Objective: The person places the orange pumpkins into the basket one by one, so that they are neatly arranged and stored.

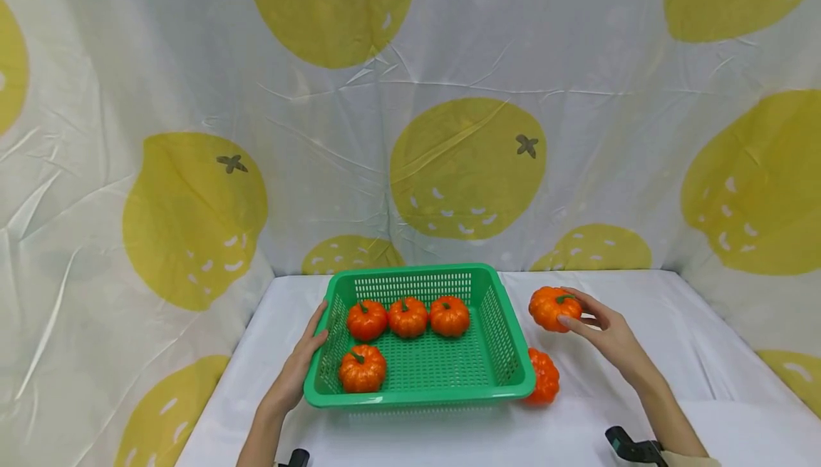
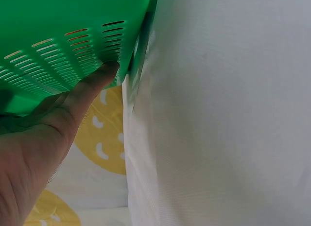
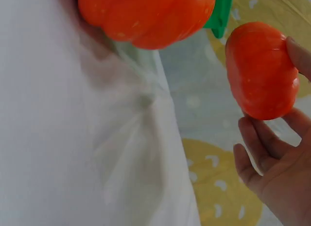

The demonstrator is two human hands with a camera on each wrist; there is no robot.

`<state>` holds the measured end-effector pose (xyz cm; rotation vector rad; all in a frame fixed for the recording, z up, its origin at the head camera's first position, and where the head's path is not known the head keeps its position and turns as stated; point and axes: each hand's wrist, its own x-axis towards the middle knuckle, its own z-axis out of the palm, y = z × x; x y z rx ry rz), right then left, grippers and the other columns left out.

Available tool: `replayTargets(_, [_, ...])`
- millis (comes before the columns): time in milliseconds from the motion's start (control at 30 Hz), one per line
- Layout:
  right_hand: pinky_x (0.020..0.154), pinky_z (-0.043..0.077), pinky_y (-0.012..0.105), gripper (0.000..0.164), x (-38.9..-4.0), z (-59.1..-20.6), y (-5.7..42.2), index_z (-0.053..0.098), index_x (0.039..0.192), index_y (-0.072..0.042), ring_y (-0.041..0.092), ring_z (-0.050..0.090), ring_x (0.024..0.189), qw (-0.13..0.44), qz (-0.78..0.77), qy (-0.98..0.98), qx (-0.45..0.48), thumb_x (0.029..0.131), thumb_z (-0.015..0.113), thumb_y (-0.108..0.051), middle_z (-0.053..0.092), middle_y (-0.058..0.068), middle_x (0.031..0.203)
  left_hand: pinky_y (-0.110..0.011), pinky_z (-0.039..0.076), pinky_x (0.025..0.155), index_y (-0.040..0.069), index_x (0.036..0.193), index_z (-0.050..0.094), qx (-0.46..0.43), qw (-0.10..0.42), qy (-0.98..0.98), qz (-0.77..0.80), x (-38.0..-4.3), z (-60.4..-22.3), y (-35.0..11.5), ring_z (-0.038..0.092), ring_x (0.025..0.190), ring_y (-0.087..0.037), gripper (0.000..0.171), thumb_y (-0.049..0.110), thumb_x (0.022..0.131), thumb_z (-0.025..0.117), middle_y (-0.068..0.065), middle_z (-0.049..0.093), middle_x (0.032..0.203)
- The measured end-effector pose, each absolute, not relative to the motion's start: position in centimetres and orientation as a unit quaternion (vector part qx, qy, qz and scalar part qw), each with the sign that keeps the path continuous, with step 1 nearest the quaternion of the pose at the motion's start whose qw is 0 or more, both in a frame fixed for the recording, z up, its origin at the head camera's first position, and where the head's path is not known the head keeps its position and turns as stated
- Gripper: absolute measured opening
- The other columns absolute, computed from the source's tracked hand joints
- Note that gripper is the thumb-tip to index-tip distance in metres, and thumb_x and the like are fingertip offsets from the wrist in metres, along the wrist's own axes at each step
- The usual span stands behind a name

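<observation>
A small orange pumpkin (image 1: pixel 550 309) with a green stem is pinched between the thumb and fingers of my right hand (image 1: pixel 612 339), to the right of the basket. The right wrist view shows this held pumpkin (image 3: pixel 262 70) apart from the table surface. My left hand (image 1: pixel 297 367) lies along the left outer side of a green plastic basket (image 1: pixel 417 397), its straight fingers touching the wall. In the left wrist view, one extended digit rests on the slotted wall (image 2: pixel 53 56). Several small pumpkins (image 1: pixel 407 318) sit inside the basket, three in a back row and another at front left.
Another orange pumpkin (image 1: pixel 543 378) lies on the white-covered table (image 1: pixel 603 410) by the basket's right side, partly hidden by its rim. White cloth (image 1: pixel 333 132) with yellow lemon prints hangs behind and at both sides.
</observation>
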<state>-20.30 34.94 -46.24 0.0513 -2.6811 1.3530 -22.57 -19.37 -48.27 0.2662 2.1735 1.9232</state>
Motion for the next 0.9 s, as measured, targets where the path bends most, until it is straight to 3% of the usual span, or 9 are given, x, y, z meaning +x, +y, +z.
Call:
replayTargets(133, [0.085,0.051,0.017,0.061,-20.5,-45.1,33.5,0.045,0.157,-0.015,-0.007,0.049,0.110,0.080,0.465,-0.881,0.033,0.103,0.065,-0.035,0.052,0.013,0.149,-0.066,0.007,0.125,0.039,0.166,0.008,0.092,0.115,0.738,0.659,-22.5,-48.3,-19.4,-0.001,0.161,-0.041,0.058,0.040,0.113,0.030,-0.005,-0.004,0.177])
replayTargets(367, [0.085,0.054,0.020,0.059,-21.2,-44.1,30.6,0.048,0.155,-0.013,-0.002,0.052,0.112,0.107,0.496,-0.857,0.085,0.101,0.068,-0.025,0.051,-0.022,0.138,-0.066,0.007,0.125,0.039,0.166,0.008,0.098,0.114,0.735,0.661,-22.6,-48.3,-19.4,-0.001,0.161,-0.040,0.058,0.040,0.113,0.030,-0.005,-0.004,0.177])
replayTargets(433, [0.086,0.054,0.021,0.059,-21.5,-43.9,29.7,0.048,0.155,-0.013,0.001,0.053,0.113,0.108,0.500,-0.854,0.097,0.101,0.069,-0.023,0.052,-0.020,0.140,-0.066,0.007,0.125,0.039,0.166,0.008,0.097,0.114,0.735,0.661,-22.6,-48.4,-19.4,-0.001,0.161,-0.041,0.058,0.040,0.113,0.030,-0.005,-0.004,0.177])
replayTargets(667, [0.090,0.054,0.028,0.062,-22.0,-43.2,26.3,0.047,0.156,-0.016,0.017,0.055,0.117,0.079,0.515,-0.845,0.122,0.099,0.071,-0.022,0.052,0.015,0.154,-0.067,0.007,0.125,0.038,0.167,0.008,0.098,0.113,0.735,0.662,-22.7,-48.5,-19.4,-0.001,0.161,-0.041,0.058,0.039,0.113,0.029,-0.006,-0.004,0.177])
replayTargets(767, [0.091,0.054,0.034,0.061,-22.1,-43.1,25.0,0.048,0.155,-0.020,0.029,0.054,0.122,0.061,0.525,-0.838,0.135,0.099,0.072,-0.023,0.052,0.013,0.155,-0.068,0.007,0.125,0.039,0.166,0.008,0.098,0.112,0.736,0.661,-22.7,-48.5,-19.4,-0.001,0.161,-0.042,0.057,0.039,0.113,0.029,-0.006,-0.003,0.177])
replayTargets(900, [0.091,0.054,0.036,0.060,-22.3,-43.1,23.4,0.051,0.153,-0.023,0.030,0.056,0.122,0.042,0.541,-0.826,0.154,0.097,0.074,-0.022,0.052,0.011,0.155,-0.069,0.007,0.124,0.040,0.166,0.009,0.097,0.111,0.736,0.660,-22.7,-48.5,-19.4,-0.001,0.161,-0.042,0.057,0.040,0.113,0.029,-0.005,-0.003,0.177])
